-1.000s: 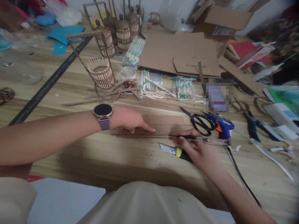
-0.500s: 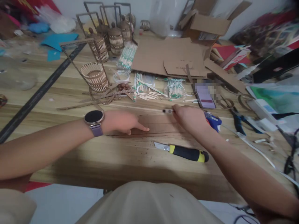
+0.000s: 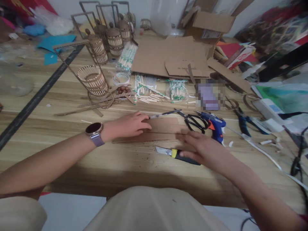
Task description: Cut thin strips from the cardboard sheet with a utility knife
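Note:
My left hand (image 3: 131, 125), with a watch on its wrist, lies over the left part of a flat brown cardboard piece (image 3: 166, 126), fingers apart. Beyond the cardboard's far edge lies a pen (image 3: 165, 114), its left end close to my left fingertips. My right hand (image 3: 197, 145) hovers over the handle of a yellow and black utility knife (image 3: 176, 154), slightly blurred, fingers loosely spread. The knife's blade points left and its handle is partly hidden by that hand. Black scissors (image 3: 193, 122) and a blue glue gun (image 3: 214, 123) lie just beyond my right hand.
Slatted baskets with handles (image 3: 92, 80) stand at the back left, near a tape roll (image 3: 121, 79). Bundled sticks (image 3: 178, 89) and cardboard sheets (image 3: 154, 59) lie behind. Pliers (image 3: 244, 123) are at right; a long black bar (image 3: 40, 96) crosses the left side.
My right hand has let go of the pen, which now lies beyond the cardboard, and has come back toward the knife. My left hand's fingers have spread and shifted slightly back.

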`<state>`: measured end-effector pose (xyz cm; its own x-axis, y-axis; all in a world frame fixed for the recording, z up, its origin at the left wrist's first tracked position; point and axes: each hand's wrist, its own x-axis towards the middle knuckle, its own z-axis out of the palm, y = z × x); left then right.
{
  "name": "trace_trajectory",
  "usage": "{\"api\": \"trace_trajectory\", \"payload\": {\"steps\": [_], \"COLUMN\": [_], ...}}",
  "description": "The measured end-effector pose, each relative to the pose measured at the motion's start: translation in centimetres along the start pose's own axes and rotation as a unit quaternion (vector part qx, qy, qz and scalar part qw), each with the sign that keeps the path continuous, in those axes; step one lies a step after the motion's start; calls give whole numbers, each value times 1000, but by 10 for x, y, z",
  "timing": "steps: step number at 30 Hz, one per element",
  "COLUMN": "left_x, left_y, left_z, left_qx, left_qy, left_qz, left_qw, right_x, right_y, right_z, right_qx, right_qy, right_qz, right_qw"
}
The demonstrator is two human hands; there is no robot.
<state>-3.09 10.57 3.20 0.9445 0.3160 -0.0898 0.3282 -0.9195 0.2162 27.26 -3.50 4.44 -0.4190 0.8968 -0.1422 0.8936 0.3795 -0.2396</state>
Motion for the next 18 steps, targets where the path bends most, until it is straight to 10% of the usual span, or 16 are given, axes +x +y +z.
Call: {"api": "trace_trajectory", "payload": {"steps": [6, 13, 18], "left_x": [4, -15, -29], "left_y": [-9, 27, 47], "left_z": [7, 5, 19], "left_qx": [-1, 77, 118], "left_qy": [27, 40, 40], "left_qz": [-24, -114, -155], "left_qw": [999, 990, 980], "right_x": [-37, -35, -27], "right_y": [-4, -23, -33], "right_z": [31, 15, 8], "right_qx": [58, 155, 471], "right_qy": [30, 70, 2], "right_qz": [8, 72, 167], "right_qw": [998, 983, 866]}}
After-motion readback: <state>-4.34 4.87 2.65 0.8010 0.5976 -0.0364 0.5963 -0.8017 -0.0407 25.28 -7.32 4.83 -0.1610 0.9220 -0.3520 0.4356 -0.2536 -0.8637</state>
